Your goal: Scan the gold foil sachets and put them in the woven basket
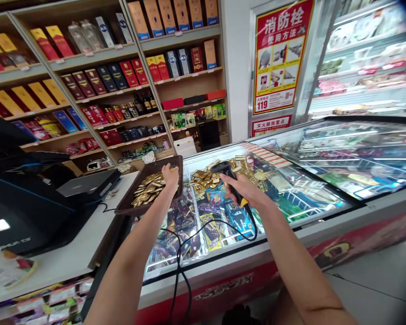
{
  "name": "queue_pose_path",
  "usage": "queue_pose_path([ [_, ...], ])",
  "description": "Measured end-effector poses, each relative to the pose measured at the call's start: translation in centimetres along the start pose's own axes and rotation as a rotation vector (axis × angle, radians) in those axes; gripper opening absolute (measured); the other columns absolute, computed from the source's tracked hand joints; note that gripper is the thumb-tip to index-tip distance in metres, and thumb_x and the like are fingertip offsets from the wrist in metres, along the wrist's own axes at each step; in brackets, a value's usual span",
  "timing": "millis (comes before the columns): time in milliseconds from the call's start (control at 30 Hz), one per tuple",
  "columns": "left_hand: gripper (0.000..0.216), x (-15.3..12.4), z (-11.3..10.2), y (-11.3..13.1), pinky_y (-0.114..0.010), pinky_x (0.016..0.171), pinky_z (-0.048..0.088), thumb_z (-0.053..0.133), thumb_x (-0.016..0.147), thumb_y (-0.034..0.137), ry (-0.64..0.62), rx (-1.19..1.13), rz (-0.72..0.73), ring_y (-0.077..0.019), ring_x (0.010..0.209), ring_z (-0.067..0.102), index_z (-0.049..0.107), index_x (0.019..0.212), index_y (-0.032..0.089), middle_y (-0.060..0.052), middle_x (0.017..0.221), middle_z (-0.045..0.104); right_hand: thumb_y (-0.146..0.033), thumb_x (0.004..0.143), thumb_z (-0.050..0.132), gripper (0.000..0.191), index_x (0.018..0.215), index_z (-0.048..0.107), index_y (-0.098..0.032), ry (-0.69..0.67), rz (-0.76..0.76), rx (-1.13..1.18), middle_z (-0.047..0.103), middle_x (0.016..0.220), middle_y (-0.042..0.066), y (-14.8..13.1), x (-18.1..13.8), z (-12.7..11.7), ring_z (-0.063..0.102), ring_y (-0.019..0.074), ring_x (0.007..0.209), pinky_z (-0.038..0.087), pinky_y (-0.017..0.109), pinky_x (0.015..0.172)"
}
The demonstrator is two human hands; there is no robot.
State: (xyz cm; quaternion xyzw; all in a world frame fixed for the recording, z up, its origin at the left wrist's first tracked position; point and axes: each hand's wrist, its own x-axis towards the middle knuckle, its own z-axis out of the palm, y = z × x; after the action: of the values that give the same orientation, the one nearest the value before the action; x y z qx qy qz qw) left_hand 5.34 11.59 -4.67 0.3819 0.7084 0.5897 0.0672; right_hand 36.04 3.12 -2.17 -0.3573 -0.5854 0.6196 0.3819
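My left hand (170,175) is over the right side of a dark brown woven basket (131,210), its fingers curled in. A bit of gold shows by the fingertips, too small to make out. Many small gold packets (149,188) lie in the basket. In my right hand (242,187) is a black and yellow barcode scanner (227,171), its head pointing left above more gold packets (203,179) heaped on the freezer's glass top. From the scanner's handle a black cable (219,221) loops left and hangs over the front edge.
The glass-topped freezer (311,237) stretches right, with wrapped frozen goods inside. At left, a black checkout machine (23,203) stands on a white counter (88,234). Shelves of boxed bottles (101,81) line the back wall beside a red fire-hydrant poster (280,58).
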Motion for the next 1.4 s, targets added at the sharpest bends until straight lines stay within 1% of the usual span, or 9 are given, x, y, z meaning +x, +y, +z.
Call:
queue_pose_path([
  [200, 0.018, -6.7, 9.3, 2.4, -0.036, 0.098, 0.047, 0.062, 0.083, 0.025, -0.638, 0.008, 0.209, -0.0239, 0.108, 0.064, 0.072, 0.097, 0.019, -0.009, 0.110, 0.071, -0.060, 0.084, 0.066, 0.042, 0.080, 0.045, -0.023, 0.211, 0.017, 0.003, 0.052, 0.058, -0.006, 1.9, -3.1, -6.0, 0.047, 0.0094, 0.036, 0.037, 0.021, 0.032],
  [300, 0.012, -10.5, 13.0, 3.2, -0.033, 0.084, 0.051, 0.070, 0.077, 0.027, -0.866, 0.036, 0.243, -0.0221, 0.088, 0.068, 0.073, 0.085, 0.018, -0.006, 0.090, 0.074, -0.061, 0.084, 0.066, 0.043, 0.081, 0.044, -0.024, 0.275, 0.033, -0.016, 0.052, 0.058, -0.006, 2.3, -4.4, -8.1, 0.047, 0.0095, 0.036, 0.037, 0.021, 0.031],
  [533, 0.051, -14.0, 16.6, 4.0, -0.036, 0.089, 0.046, 0.088, 0.060, 0.040, -0.928, 0.567, 0.401, -0.0338, 0.110, 0.060, 0.068, 0.099, 0.014, -0.018, 0.116, 0.067, -0.063, 0.082, 0.067, 0.046, 0.084, 0.043, -0.024, 0.330, 0.061, -0.001, 0.052, 0.058, -0.008, 3.4, -6.0, -10.2, 0.047, 0.0088, 0.035, 0.039, 0.021, 0.031],
  [633, 0.070, -13.3, 16.5, 4.1, -0.032, 0.083, 0.046, 0.095, 0.043, 0.032, -0.908, 0.518, 0.209, -0.0338, 0.111, 0.061, 0.066, 0.104, 0.016, -0.017, 0.120, 0.065, -0.062, 0.082, 0.067, 0.045, 0.084, 0.044, -0.024, 0.326, 0.049, 0.003, 0.053, 0.060, -0.007, 3.8, -5.9, -10.1, 0.047, 0.0086, 0.036, 0.039, 0.021, 0.032],
  [733, 0.063, -12.3, 15.6, 3.9, -0.029, 0.080, 0.046, 0.096, 0.033, 0.018, -0.879, 0.359, 0.043, -0.0310, 0.107, 0.061, 0.067, 0.089, 0.017, -0.012, 0.109, 0.069, -0.062, 0.081, 0.068, 0.044, 0.084, 0.044, -0.024, 0.299, 0.044, 0.013, 0.053, 0.060, -0.007, 3.6, -5.8, -9.4, 0.047, 0.0089, 0.037, 0.039, 0.021, 0.032],
  [867, 0.032, -11.2, 13.5, 3.4, -0.030, 0.074, 0.049, 0.090, 0.055, 0.026, -0.887, 0.208, -0.079, -0.0259, 0.092, 0.064, 0.063, 0.071, 0.017, -0.008, 0.083, 0.069, -0.062, 0.081, 0.068, 0.045, 0.083, 0.045, -0.024, 0.231, 0.024, 0.019, 0.050, 0.057, -0.008, 2.6, -5.4, -8.0, 0.045, 0.0095, 0.036, 0.038, 0.022, 0.031],
  [1067, 0.015, -9.5, 9.1, 3.0, -0.029, 0.076, 0.057, 0.053, 0.095, 0.031, -0.792, -0.135, -0.256, -0.0168, 0.090, 0.068, 0.061, 0.100, 0.019, -0.008, 0.105, 0.070, -0.061, 0.081, 0.068, 0.044, 0.082, 0.045, -0.024, 0.156, -0.012, 0.011, 0.052, 0.059, -0.006, 1.6, -4.3, -5.4, 0.046, 0.0086, 0.036, 0.037, 0.021, 0.031],
  [1267, 0.003, -8.8, 5.5, 2.3, -0.037, 0.087, 0.061, 0.057, 0.093, 0.020, -0.677, -0.666, -0.552, -0.0127, 0.080, 0.069, 0.059, 0.091, 0.018, -0.004, 0.092, 0.070, -0.061, 0.081, 0.068, 0.043, 0.082, 0.045, -0.023, 0.084, -0.018, 0.019, 0.051, 0.058, -0.007, 1.6, -3.8, -2.8, 0.045, 0.0082, 0.037, 0.038, 0.021, 0.033],
  [1400, 0.003, -8.4, 4.5, 1.5, -0.041, 0.088, 0.062, 0.062, 0.090, 0.018, -0.637, -0.711, -0.576, -0.0120, 0.080, 0.068, 0.060, 0.093, 0.018, -0.003, 0.090, 0.069, -0.061, 0.081, 0.068, 0.044, 0.081, 0.045, -0.024, 0.066, 0.000, -0.009, 0.052, 0.059, -0.007, 1.5, -3.6, -1.7, 0.045, 0.0086, 0.037, 0.038, 0.021, 0.032],
])
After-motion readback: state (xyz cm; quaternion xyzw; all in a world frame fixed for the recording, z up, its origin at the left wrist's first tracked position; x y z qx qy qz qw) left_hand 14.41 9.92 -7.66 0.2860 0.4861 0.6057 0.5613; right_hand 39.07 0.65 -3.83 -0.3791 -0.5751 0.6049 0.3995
